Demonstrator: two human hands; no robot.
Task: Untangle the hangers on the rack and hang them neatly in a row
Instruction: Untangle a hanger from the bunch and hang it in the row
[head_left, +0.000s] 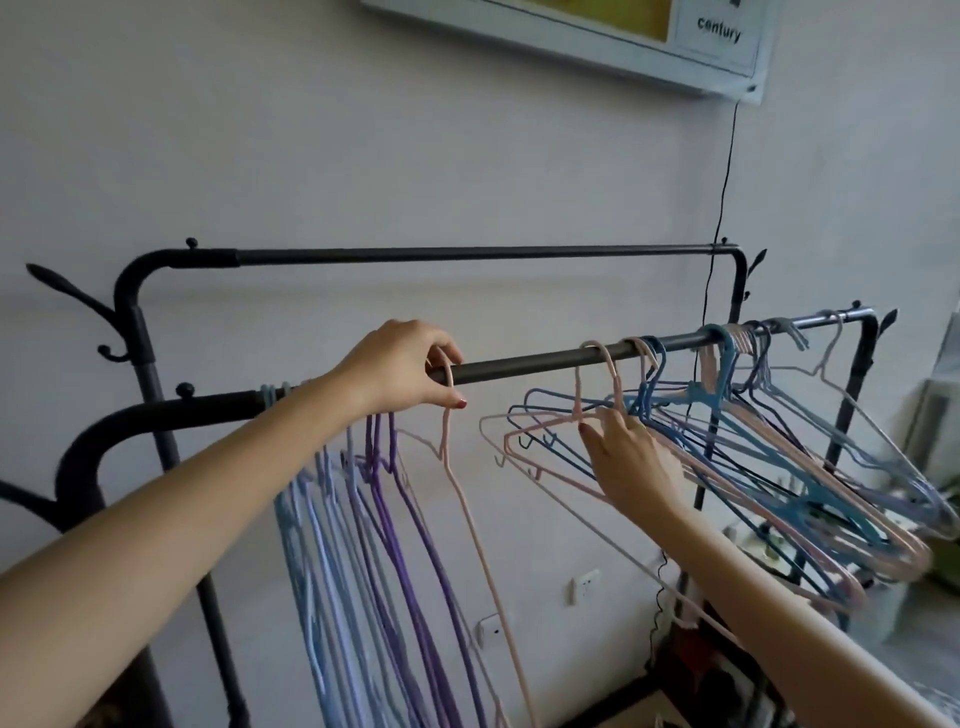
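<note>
A black clothes rack has a near rail (519, 366) running left to right. My left hand (410, 369) pinches the hook of a pink hanger (462, 493) at the rail. Left of it, several light blue and purple hangers (363, 545) hang straight in a row. My right hand (631, 460) grips the neck of another pink hanger (597, 384) whose hook sits over the rail. To the right, a tangled bunch of blue, pink and pale hangers (779, 457) hangs crooked from the rail.
A second, higher rail (467, 255) runs behind, close to the white wall. Coat hooks (67, 291) stick out from the rack's left post. A black cable (719, 208) drops from a wall frame (623, 47). Wall sockets (584, 584) sit low down.
</note>
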